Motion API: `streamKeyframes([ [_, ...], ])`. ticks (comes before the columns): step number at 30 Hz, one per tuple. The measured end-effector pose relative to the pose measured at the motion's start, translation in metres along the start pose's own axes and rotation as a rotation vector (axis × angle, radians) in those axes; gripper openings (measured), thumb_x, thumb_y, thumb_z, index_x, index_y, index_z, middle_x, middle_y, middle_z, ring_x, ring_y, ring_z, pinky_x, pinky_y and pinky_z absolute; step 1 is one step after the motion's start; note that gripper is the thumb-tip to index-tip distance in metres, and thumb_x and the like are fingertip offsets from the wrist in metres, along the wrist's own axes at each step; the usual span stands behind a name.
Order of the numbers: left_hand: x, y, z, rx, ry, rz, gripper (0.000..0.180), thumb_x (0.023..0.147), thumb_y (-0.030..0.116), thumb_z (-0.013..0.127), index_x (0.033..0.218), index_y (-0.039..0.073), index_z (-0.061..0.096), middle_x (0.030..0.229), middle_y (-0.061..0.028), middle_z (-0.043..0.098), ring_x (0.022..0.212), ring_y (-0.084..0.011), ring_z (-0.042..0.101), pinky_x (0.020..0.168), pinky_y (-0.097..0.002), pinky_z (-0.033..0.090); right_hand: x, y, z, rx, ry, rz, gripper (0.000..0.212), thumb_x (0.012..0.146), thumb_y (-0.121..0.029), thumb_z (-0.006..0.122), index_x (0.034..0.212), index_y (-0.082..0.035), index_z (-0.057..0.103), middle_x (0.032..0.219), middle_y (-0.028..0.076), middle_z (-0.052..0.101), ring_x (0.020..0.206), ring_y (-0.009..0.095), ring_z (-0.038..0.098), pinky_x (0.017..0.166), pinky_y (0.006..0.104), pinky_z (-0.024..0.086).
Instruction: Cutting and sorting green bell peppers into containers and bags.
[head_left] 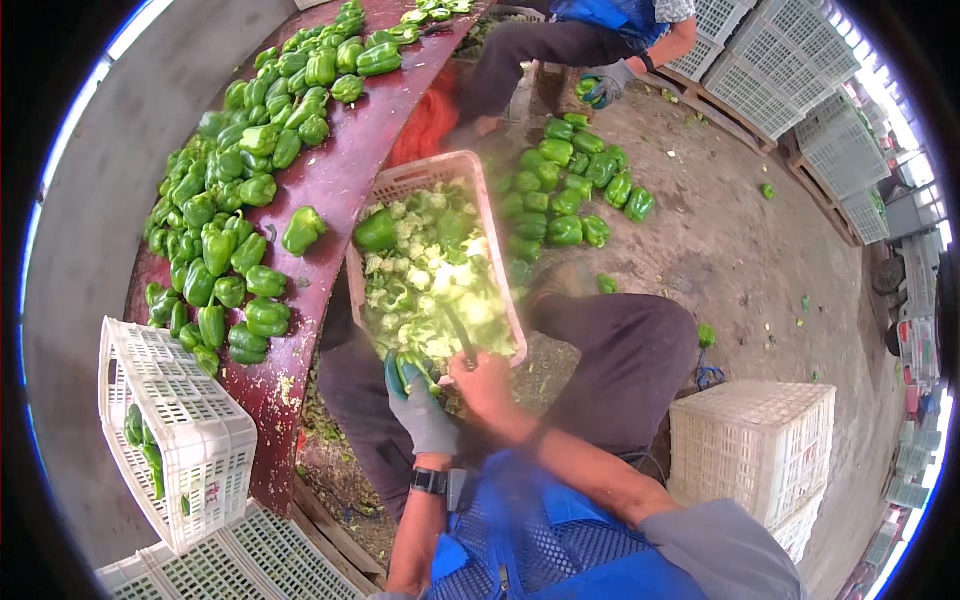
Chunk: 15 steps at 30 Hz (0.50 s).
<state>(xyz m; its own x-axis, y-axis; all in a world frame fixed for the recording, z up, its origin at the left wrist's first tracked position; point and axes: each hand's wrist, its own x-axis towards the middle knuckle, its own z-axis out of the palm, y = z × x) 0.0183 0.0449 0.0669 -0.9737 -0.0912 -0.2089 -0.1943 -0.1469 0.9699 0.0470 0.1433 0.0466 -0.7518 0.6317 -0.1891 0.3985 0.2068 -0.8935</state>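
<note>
near: lower edge cuts off left forearm and blue vest. left hand, in a grey-and-teal glove, grasps a green pepper at the near edge of the pink crate. fingers cover much of the pepper; its long axis seems to slant from upper left to lower right. stem end: cannot tell.

right hand, bare, just beside it, is clenched on a dark curved tool; handle hidden in the fist, the visible part points up and slightly left over the crate. tip hard to make out against pale scraps; a hazy patch blurs this area.

left: white crate with peppers partly seen through its side; red desk bearing heaped peppers, axes mixed, many overlapped.

far: loose peppers on the floor, nearest ones hazed. co-worker's gloved hand holds a pepper; head out of frame.
</note>
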Motion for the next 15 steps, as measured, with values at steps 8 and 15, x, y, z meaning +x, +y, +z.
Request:
streamKeyframes([
  [8,-0.009,-0.004,-0.010,-0.037,-0.294,-0.154,0.052,0.112,0.026,0.060,0.157,0.001,0.050,0.139,-0.0094,0.063,0.121,-0.0156,0.061,0.104,-0.0300,0.050,-0.005,0.005,-0.004,-0.067,-0.236,-0.007,0.032,0.091,-0.035,0.082,0.099,-0.005,0.081,0.072,0.022,0.071,0.066,0.034,0.073,0.067,0.0445,0.056],
  [15,-0.010,-0.024,-0.002,0.435,-0.341,0.142,0.049,0.111,0.022,0.062,0.153,-0.003,0.054,0.147,-0.0137,0.062,0.133,-0.0196,0.058,0.113,-0.0340,0.046,0.004,0.011,-0.015,0.175,-0.232,0.138,0.022,0.093,-0.021,0.078,0.094,0.001,0.079,0.072,0.012,0.073,0.066,0.014,0.064,0.062,0.0399,0.051],
])
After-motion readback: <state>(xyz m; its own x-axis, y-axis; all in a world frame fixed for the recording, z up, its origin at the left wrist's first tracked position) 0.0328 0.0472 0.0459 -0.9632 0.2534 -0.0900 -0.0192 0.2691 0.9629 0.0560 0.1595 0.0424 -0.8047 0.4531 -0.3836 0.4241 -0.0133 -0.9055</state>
